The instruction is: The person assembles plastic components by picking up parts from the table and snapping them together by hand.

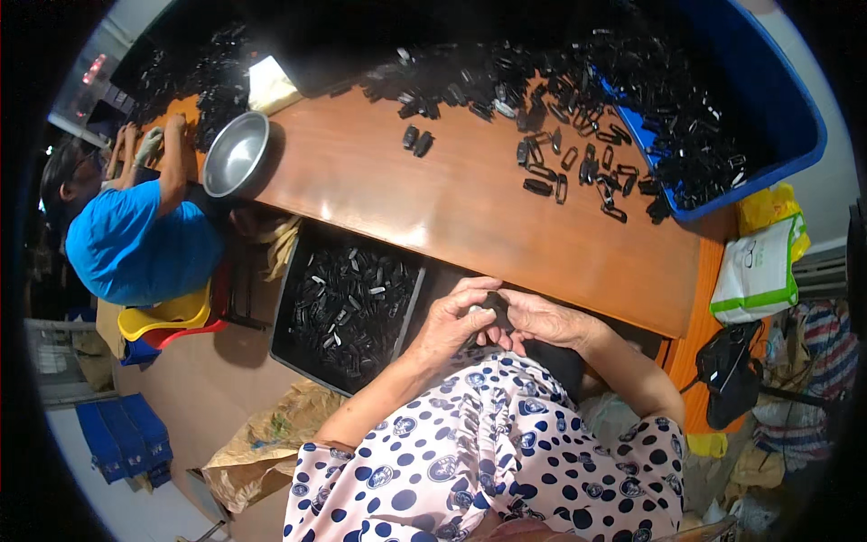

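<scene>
Close to my body, just off the table's near edge, my left hand (454,318) and my right hand (545,321) meet around a small black part (496,307). Fingers of both hands are closed on it, and they hide most of its shape. On the table (361,172) beyond them lie many loose black oblong parts (578,154), some of them open frames and some solid-looking. Two black pieces (417,140) sit apart from the heap (452,77). A black bin (412,312) full of similar black pieces stands left of my left hand, below the table edge.
A blue tub (808,154) spills black parts at the far right. A metal bowl (237,155) sits at the table's left. A co-worker in a blue shirt (135,244) works at the left. Bags (754,266) hang at the right; crumpled brown paper (271,443) lies by the bin.
</scene>
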Demonstrator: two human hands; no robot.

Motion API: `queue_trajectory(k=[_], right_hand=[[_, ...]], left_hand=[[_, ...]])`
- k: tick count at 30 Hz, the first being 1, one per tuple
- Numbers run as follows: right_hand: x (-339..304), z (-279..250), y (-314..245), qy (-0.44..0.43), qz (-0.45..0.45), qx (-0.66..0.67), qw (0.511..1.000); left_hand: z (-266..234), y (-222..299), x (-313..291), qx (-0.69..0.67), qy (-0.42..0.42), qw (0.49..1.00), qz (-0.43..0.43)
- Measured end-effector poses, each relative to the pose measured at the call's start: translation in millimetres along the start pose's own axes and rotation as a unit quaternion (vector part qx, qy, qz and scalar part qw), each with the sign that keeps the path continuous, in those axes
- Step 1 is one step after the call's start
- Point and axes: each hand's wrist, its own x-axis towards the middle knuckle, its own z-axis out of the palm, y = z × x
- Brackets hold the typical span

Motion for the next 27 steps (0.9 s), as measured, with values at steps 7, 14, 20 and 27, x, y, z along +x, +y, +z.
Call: queue_trajectory(k=[7,14,20,27], right_hand=[[15.7,-3.7,22.5,0.000,0.022,0.140,0.990],[43.9,0.9,17.1,0.016,0.009,-0.023,1.000],[19.4,-57.0,-13.0,0.222,-0.084,-0.492,0.838],[-4.9,-165.4,-61.2,0.260,-0.119,-0.739,0.610]], left_hand=[[-20.9,-4.8,-0.9,0.079,0.006,0.997,0.005],[-45.3,-0.4,-2.6,0.142,0.008,0.989,0.030],[-99.8,31.7,-18.7,0.550,0.041,0.834,0.027],[-53.2,71.4,85.8,0.685,0.071,0.664,0.290]])
